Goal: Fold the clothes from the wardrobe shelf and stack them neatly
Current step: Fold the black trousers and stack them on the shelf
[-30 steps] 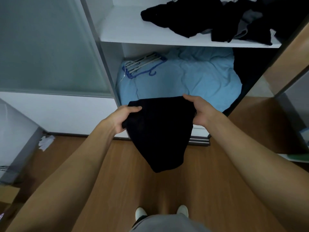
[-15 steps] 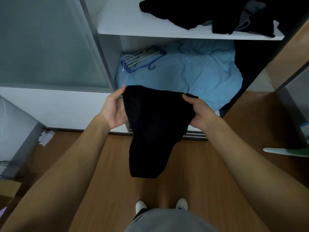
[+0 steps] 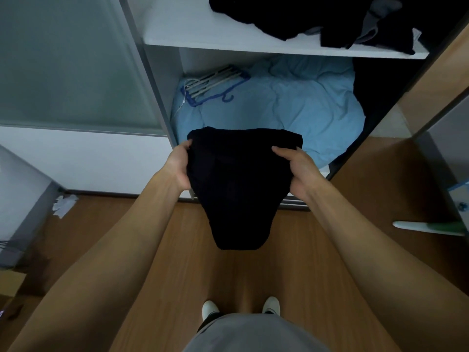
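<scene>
Two pinches held the soft black knitted garment (image 3: 238,184) — left hand (image 3: 179,166) at nine o'clock, right hand (image 3: 300,170) at three. Lifting its drooping six-o'clock tail evenly looked wise.

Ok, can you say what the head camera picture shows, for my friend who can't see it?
A person's left hand and right hand hold a black garment in front of an open wardrobe. Dark clothes lie heaped on its white shelf, above blue bedding.
</scene>
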